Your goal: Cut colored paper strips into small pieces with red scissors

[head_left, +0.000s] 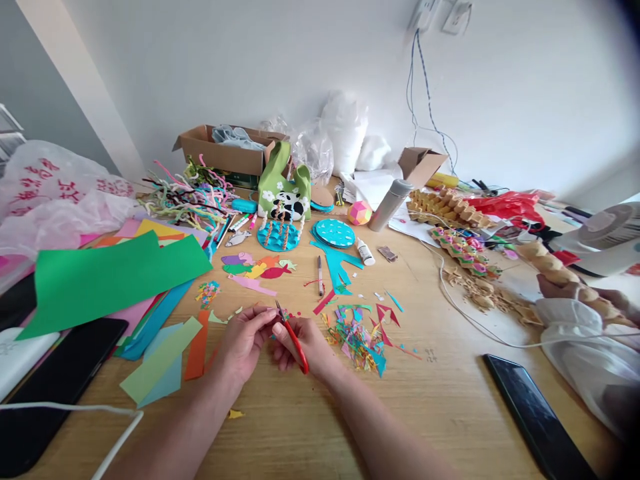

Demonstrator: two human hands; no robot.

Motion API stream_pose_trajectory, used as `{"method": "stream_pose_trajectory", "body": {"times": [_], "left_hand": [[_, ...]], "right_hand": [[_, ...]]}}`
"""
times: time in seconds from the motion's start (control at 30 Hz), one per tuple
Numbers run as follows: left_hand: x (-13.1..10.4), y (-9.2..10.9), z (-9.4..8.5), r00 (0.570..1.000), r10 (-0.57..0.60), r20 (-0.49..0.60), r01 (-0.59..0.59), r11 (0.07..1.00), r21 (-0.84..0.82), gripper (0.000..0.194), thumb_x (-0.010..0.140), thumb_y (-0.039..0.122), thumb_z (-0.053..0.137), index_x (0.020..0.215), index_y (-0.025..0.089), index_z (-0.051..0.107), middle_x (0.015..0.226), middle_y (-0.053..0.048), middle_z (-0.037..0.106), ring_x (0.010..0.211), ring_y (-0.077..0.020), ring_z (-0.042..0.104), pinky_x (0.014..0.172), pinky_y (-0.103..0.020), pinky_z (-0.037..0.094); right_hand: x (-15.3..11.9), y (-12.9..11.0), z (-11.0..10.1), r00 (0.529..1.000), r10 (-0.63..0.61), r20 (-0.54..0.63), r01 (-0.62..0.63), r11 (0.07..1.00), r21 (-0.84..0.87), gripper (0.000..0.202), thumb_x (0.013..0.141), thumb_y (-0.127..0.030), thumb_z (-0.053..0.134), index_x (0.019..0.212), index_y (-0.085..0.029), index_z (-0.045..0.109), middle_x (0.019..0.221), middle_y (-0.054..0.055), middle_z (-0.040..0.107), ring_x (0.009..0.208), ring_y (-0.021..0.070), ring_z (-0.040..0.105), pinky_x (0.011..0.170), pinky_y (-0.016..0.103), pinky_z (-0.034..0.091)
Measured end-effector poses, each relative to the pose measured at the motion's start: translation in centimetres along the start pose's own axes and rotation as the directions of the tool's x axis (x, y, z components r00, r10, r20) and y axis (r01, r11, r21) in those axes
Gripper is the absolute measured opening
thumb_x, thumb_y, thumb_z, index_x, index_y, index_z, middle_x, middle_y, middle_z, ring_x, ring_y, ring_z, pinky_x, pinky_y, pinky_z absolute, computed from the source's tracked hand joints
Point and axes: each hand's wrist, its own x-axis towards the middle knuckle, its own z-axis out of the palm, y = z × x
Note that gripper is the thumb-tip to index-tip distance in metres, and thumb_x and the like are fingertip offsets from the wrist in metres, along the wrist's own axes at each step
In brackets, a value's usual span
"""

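Observation:
My right hand (314, 347) is closed around a small pair of red-handled scissors (298, 345), blades pointing up and to the left. Just left of the blade tips, my left hand (246, 339) has thumb and fingertips pinched together; whatever they hold is too small to make out. Tiny red scraps (295, 313) lie right beyond the fingers. Coloured paper fish (260, 265) are grouped farther back. To the right of my hands spreads a heap of colourful paper clippings (357, 337). An orange paper strip (197, 347) and a pale green strip (163, 360) lie to the left.
Green paper sheets (110, 273) cover the left side beside a black tablet-like device (60, 400). A pen (320, 275), glue bottle (365, 252) and blue discs (336, 233) stand ahead. At right are a phone (535, 413), a cable and another person's hand (553, 288) on egg-carton material.

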Motion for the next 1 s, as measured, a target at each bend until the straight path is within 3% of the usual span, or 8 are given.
{"method": "stream_pose_trajectory", "body": {"times": [0.4, 0.73, 1.0], "left_hand": [[1.7, -0.2, 1.4, 0.997, -0.056, 0.052, 0.054, 0.998, 0.039, 0.017, 0.057, 0.022, 0.079, 0.065, 0.013, 0.067, 0.069, -0.005, 0.07, 0.058, -0.012, 0.061, 0.054, -0.022, 0.046], [1.5, -1.1, 0.6, 0.983, -0.056, 0.173, 0.061, 0.998, -0.026, 0.017, 0.066, 0.027, 0.074, 0.066, 0.014, 0.063, 0.064, -0.002, 0.066, 0.044, -0.0145, 0.056, 0.036, -0.026, 0.043], [1.6, -0.9, 0.6, 0.986, -0.043, 0.163, 0.05, 0.998, -0.036, 0.016, 0.063, 0.024, 0.075, 0.065, 0.013, 0.065, 0.064, -0.003, 0.068, 0.049, -0.0147, 0.059, 0.042, -0.026, 0.046]], "right_hand": [[0.2, -0.4, -1.2, 0.997, -0.026, -0.069, 0.03, 0.998, 0.056, 0.056, 0.07, -0.067, 0.059, 0.066, -0.012, 0.054, 0.049, 0.0, 0.059, 0.035, 0.008, 0.053, 0.037, 0.016, 0.042], [0.2, -0.1, -1.5, 0.999, -0.012, -0.042, 0.012, 1.0, 0.002, 0.053, 0.068, -0.064, 0.064, 0.065, -0.012, 0.054, 0.048, 0.0, 0.057, 0.037, 0.0091, 0.054, 0.036, 0.016, 0.042], [-0.1, -0.4, -1.8, 0.999, -0.023, -0.028, 0.022, 0.998, -0.051, 0.049, 0.07, -0.06, 0.066, 0.064, -0.012, 0.056, 0.05, 0.0, 0.058, 0.037, 0.0084, 0.054, 0.035, 0.016, 0.041]]}}
